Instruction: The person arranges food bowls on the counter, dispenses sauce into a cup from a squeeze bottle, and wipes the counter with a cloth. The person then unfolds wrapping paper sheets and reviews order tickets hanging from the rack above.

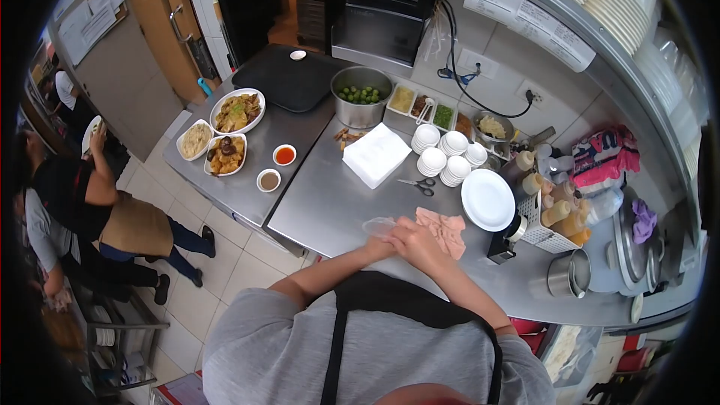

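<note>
The person stands at a shiny metal counter and looks down at both hands. The hands meet near the front edge of the counter. The right hand lies on top, bent over the left hand, and the 2 hands touch each other. Something clear and thin, like a plastic glove, sits at the left hand's fingers. It is too blurry to tell if the left hand grips it or just touches it. I cannot tell if the right hand grips anything either.

A pink cloth lies flat on the counter just beside the right hand, on its far side. A white plate sits near the cloth, farther right. A pair of scissors lies behind the hands, and a stack of white napkins sits behind the scissors. Near the napkins are stacks of small white bowls.

A big metal pot with green limes in it stands near the back. On the left part of the counter are 3 dishes of food and 2 little cups of sauce. A white basket with sauce bottles stands well to the right.

Other people stand on the tiled floor at the far left, well apart from the counter.
</note>
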The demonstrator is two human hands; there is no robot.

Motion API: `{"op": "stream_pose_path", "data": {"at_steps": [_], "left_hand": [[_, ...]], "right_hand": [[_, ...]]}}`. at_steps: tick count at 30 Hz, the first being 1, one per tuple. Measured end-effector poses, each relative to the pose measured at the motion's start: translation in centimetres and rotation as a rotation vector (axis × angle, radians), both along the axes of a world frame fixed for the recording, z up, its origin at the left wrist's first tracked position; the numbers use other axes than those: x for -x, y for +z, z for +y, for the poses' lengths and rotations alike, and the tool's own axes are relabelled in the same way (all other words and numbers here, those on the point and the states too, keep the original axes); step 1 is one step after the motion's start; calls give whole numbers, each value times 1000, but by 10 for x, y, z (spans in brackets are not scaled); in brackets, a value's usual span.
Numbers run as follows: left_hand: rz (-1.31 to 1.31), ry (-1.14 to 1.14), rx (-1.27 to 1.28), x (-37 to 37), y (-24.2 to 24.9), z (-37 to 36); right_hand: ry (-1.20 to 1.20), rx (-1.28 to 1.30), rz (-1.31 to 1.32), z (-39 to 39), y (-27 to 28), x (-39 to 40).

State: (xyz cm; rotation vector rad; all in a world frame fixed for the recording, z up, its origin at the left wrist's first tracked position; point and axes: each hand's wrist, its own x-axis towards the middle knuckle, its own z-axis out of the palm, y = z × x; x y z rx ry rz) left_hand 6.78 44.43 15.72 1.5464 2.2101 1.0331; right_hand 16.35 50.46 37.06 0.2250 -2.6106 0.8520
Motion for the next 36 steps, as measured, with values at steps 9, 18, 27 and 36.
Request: {"op": "stream_pose_path", "data": {"at_steps": [9, 18, 27, 36], "left_hand": [[310, 72, -223, 0, 13, 12], [492, 5, -57, 16, 51, -12], [221, -257, -210, -11, 95, -10], [-381, -224, 297, -9, 163, 7]], "right_hand": [[113, -162, 364, -24, 31, -6], [-222, -334, -708, 61, -93, -47], [-53, 130, -505, 51, -20, -60], [-233, -595, -96, 137, -21, -79]]}}
